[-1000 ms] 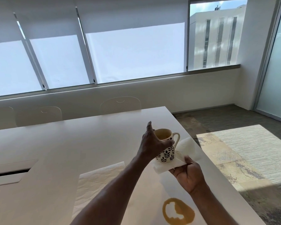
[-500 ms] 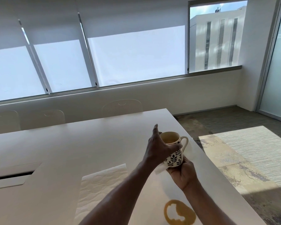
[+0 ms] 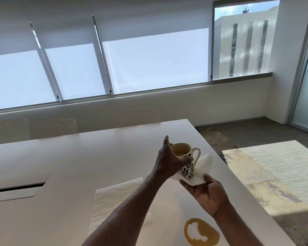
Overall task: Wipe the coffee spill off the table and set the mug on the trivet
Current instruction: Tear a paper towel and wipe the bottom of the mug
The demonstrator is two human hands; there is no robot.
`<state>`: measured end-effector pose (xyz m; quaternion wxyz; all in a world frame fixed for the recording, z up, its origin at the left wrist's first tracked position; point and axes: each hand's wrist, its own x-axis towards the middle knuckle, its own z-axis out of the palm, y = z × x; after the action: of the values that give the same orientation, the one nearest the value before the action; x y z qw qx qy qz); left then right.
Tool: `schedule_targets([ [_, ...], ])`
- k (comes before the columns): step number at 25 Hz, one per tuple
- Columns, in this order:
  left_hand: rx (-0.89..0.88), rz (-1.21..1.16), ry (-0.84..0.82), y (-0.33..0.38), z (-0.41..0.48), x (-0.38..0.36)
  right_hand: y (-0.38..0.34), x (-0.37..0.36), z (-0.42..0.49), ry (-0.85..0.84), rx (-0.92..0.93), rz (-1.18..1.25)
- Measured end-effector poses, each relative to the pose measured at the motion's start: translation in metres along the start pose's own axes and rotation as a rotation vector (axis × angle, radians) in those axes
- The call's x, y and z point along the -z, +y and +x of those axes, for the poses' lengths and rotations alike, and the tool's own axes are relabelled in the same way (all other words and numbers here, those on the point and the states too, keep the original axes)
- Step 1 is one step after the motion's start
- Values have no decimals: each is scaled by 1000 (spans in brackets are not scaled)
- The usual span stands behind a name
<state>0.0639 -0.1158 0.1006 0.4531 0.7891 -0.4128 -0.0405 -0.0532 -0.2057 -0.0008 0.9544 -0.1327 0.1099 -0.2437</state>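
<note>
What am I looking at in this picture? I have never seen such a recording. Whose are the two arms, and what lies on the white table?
There is no machine here: a person wears one camera on the head, so the picture looks forward and down at that person's own arms. The left hand grips a cream ceramic mug with dark leaf prints from above, lifted off the white table. The right hand holds a white paper napkin under the mug's base. On the table lie a brown coffee puddle, not yet wiped, and a flat white textured sheet beside it.
</note>
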Motion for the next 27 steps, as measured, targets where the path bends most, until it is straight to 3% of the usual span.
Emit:
schedule_targets([
  [7,-6,-1,-18,5,-4,-2,-21,2,-5,97,28,-62],
  [27,46,-37,66,2,-4,-5,30,-17,5,70,241,114],
])
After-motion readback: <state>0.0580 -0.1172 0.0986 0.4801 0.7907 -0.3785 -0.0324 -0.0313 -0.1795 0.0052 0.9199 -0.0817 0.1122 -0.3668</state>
